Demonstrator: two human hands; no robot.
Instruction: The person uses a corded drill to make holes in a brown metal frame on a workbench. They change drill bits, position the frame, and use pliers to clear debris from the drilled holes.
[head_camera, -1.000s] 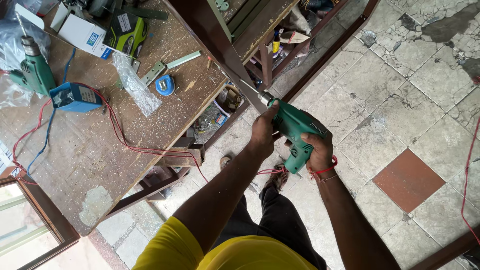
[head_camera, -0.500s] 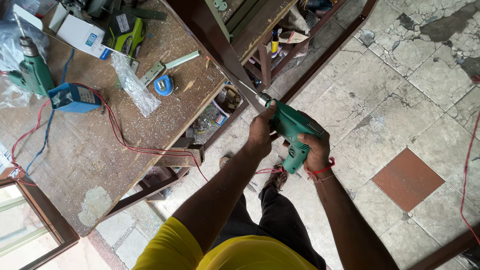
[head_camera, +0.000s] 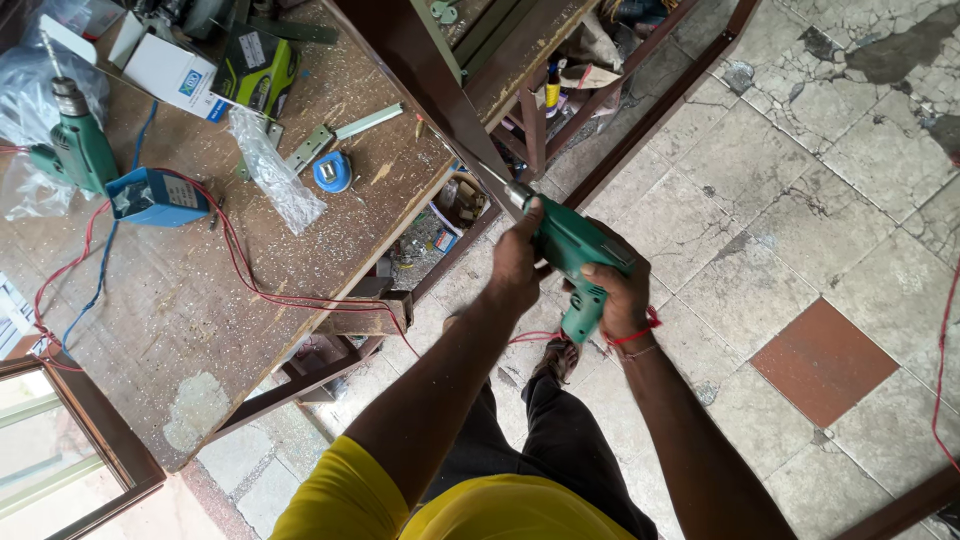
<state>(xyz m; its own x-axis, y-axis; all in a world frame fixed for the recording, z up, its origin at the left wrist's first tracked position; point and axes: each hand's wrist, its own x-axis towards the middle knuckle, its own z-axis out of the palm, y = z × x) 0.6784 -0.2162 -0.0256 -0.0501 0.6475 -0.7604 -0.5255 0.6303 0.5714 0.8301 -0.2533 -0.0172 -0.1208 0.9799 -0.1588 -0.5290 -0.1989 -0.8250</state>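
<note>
A green power drill (head_camera: 572, 252) is in both my hands above the tiled floor. My right hand (head_camera: 618, 296) wraps its handle, a red thread around the wrist. My left hand (head_camera: 520, 262) holds the front of the drill body, next to the metal chuck (head_camera: 517, 195). The chuck end points at a long dark brown frame bar (head_camera: 425, 75) that slants up and left over the bench edge. The bit itself is too thin to make out.
A worn wooden workbench (head_camera: 190, 310) at left carries a second green drill (head_camera: 72, 148), a blue box (head_camera: 155, 195), a plastic bag of screws (head_camera: 268, 170), a blue tape roll (head_camera: 332, 172), metal hinges and red cable (head_camera: 250, 290). A brown window frame (head_camera: 90, 420) lies bottom left.
The drill and both hands stay at the brown bar with only a slight shift; the view has moved a little closer. Nothing was picked up or let go.
</note>
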